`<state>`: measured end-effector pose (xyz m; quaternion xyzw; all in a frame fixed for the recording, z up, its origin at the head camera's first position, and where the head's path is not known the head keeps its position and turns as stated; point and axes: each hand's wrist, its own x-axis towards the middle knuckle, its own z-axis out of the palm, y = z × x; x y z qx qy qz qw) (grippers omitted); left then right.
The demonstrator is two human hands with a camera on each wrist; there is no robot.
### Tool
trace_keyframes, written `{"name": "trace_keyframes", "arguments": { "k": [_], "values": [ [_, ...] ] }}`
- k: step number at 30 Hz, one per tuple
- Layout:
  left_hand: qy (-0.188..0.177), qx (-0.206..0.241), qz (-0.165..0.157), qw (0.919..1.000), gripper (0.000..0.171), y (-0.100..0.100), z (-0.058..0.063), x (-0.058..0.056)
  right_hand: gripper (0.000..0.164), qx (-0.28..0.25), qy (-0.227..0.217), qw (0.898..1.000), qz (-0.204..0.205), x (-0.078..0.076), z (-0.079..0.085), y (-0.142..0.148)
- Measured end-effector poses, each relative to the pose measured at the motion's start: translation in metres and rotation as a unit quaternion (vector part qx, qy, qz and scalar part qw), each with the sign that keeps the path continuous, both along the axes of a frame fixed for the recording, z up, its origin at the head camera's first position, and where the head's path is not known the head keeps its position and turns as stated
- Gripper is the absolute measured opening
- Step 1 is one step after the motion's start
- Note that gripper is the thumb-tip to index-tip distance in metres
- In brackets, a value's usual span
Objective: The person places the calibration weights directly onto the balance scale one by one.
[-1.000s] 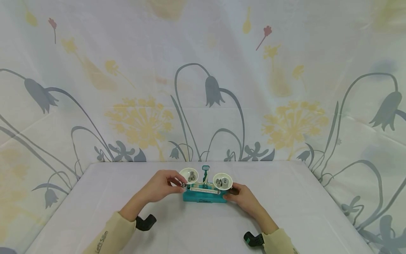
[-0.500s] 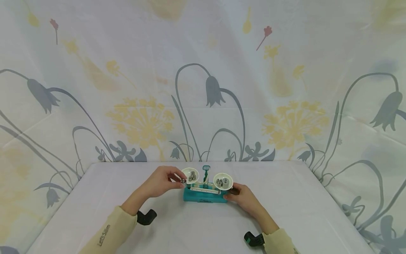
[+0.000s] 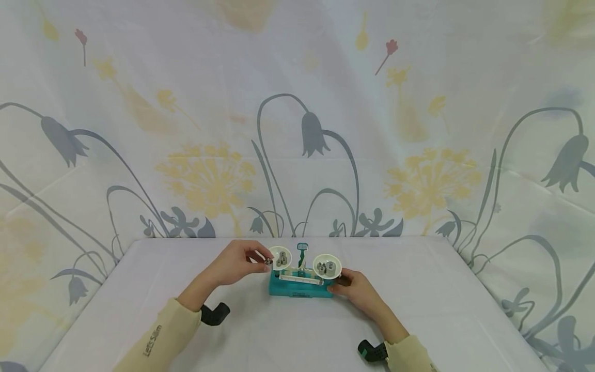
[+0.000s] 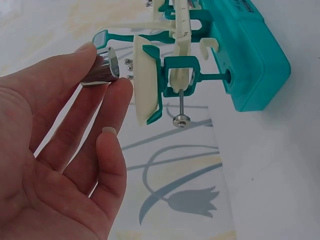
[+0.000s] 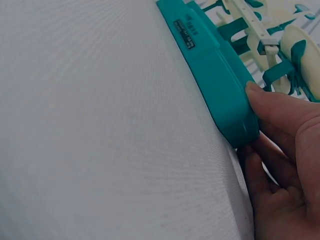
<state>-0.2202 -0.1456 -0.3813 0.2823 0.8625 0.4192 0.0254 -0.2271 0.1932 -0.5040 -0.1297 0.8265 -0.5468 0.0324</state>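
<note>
A teal balance scale (image 3: pixel 299 289) with two cream pans stands on the white table. My left hand (image 3: pixel 239 262) pinches a shiny metal weight (image 4: pixel 102 71) between thumb and fingertips, right beside the rim of the left pan (image 3: pixel 275 252). In the left wrist view that pan is seen edge-on, close to the fingertips. Several metal weights (image 3: pixel 282 257) stand in the left pan. The right pan (image 3: pixel 327 257) also bears several metal weights (image 3: pixel 330 265). At the scale's right end, my right hand (image 3: pixel 358 290) holds the teal base (image 5: pixel 220 85), thumb on top and fingers at its end.
A patterned cloth backdrop (image 3: pixel 297 170) rises behind the table (image 3: pixel 297 336). Black devices show at the left wrist (image 3: pixel 215 314) and right wrist (image 3: pixel 372 351). The scale's teal pointer frame (image 3: pixel 302 248) stands up between the two pans.
My left hand has risen a little with the metal weight, from below the left pan's rim to beside it. The right hand stays in place on the scale's base.
</note>
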Motion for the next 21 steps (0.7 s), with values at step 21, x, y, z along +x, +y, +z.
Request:
{"name": "trace_keyframes", "arguments": {
  "k": [21],
  "values": [
    [-0.003,-0.033,-0.007,0.9994,0.016,0.006,0.003,-0.017,0.058,0.000,-0.003,1.000,-0.006,0.000,0.000,0.001]
  ]
}}
